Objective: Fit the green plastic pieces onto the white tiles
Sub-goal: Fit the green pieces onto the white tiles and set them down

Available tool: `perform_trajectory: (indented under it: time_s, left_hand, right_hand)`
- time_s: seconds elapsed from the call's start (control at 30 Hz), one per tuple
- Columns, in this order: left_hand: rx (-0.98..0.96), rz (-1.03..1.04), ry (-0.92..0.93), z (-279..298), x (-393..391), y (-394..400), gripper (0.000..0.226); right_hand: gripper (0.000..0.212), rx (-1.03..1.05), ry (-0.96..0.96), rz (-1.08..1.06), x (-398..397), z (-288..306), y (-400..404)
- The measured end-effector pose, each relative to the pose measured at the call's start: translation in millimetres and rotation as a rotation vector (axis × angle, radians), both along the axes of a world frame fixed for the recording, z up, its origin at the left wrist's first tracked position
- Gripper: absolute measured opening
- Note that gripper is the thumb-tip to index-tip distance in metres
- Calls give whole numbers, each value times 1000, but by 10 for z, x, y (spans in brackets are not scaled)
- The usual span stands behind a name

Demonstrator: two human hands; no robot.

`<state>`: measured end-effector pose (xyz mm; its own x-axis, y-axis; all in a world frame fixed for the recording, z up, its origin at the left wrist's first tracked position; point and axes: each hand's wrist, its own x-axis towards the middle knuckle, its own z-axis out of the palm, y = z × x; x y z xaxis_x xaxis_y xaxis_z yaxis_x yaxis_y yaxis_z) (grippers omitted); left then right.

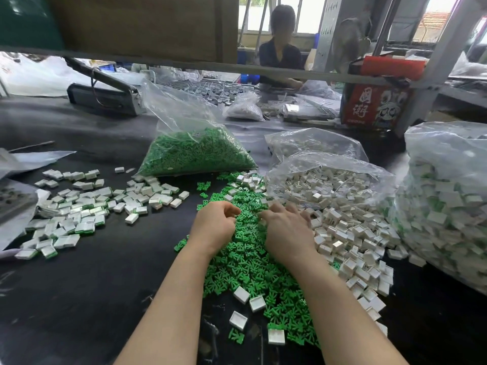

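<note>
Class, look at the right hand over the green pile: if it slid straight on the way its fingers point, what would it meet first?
The right hand points away and slightly left. It would probably first meet the loose green pieces mixed with white tiles just ahead, then the bag of green pieces. Depth is uncertain.

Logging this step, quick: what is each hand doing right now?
Left hand: fingers curled over the green pieces; any hold cannot be told.
Right hand: blurred, cannot be told.

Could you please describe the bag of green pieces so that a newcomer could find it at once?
On the black table, look beyond the loose green heap. The clear bag lies there, left of the bags of white tiles; it alone holds only green.
</note>
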<state>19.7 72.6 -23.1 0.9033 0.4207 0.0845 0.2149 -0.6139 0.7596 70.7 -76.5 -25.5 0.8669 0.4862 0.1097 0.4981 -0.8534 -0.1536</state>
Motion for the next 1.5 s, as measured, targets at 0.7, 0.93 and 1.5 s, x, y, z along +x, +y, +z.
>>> perform_trajectory:
  time_s: [0.7, 0.93, 1.5]
  left_hand:
    - [-490, -62, -216, 57, 75, -231, 12]
    - [-509, 137, -416, 81, 78, -164, 9]
    - [-587, -22, -523, 163, 19, -171, 28]
  right_hand:
    - [19, 503, 31, 34, -8, 218, 92]
    - [36, 132, 148, 55, -16, 206, 46]
    - [11, 121, 143, 22, -46, 181, 42]
